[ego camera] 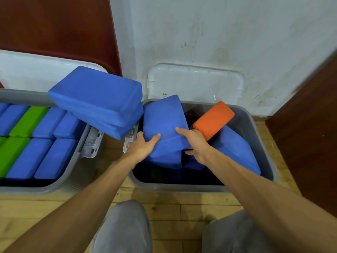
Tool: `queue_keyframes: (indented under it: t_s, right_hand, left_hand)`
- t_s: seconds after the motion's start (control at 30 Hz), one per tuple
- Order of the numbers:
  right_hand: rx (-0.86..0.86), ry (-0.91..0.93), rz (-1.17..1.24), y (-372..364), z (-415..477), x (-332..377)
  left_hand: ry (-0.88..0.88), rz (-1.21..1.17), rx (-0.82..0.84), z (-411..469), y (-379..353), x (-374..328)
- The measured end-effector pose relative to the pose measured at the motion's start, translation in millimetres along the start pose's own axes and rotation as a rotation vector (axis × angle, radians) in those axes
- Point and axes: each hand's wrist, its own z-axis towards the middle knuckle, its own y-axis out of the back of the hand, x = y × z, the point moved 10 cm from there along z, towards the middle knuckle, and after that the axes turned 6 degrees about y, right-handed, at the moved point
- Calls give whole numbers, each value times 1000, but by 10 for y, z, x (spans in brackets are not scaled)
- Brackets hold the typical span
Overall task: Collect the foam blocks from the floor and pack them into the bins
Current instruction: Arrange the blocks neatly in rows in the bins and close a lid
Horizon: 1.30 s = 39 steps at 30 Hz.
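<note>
Fingers (182, 130) of left hand (141, 146), right hand (198, 147) grip tilted blue block (164, 117) over bin (173, 187).

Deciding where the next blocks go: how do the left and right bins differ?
The left bin holds blue and green blocks in flat rows; the right bin holds an orange block and blue ones, loosely tilted. Two stacked blue blocks rest on the left bin's rim; over the right bin, the left hand and right hand hold a blue block. Both are grey.
</note>
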Motion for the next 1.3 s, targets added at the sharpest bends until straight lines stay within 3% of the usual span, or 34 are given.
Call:
queue_keyframes:
  t_s: [0.1,0.33,0.4,0.47,0.53,0.57,0.7,0.77,0.9,1.13,1.23,1.3]
  right_hand:
    - [48,-45,-107,75,-22,79]
    - [121,28,-622,193,-223,398]
    - [-6,184,-772,360,-265,706]
    - [-363,404,-835,716,-374,1168]
    - [-651,547,-768,1047,-492,1454]
    - [-698,534,-729,1169,-433,1448]
    - [-505,175,-570,1278,66,955]
    - [-447,131,-596,1244,182,881]
    - [-507,125,-600,1360,125,872]
    - [-761,411,-527,1530,-404,1551]
    - [-860,476,-341,1709,-619,1557]
    - [-841,452,-90,1779,-627,1408]
  left_hand:
    - [-15,-188,27,-35,-41,-15]
    - [-2,-676,50,-129,-1,-217]
    - [-54,-671,1,-151,82,-329]
    - [-99,-654,-50,-133,141,-433]
    - [-91,-629,-77,-117,176,-497]
    - [-74,-611,-78,-118,190,-526]
    - [-39,-560,-45,-103,216,-640]
    - [-25,-556,-19,-108,209,-692]
    - [46,-554,43,-105,146,-614]
    - [9,-455,-69,-290,117,-599]
    - [6,-465,-124,-407,40,-654]
    - [23,-520,-117,-442,-40,-684]
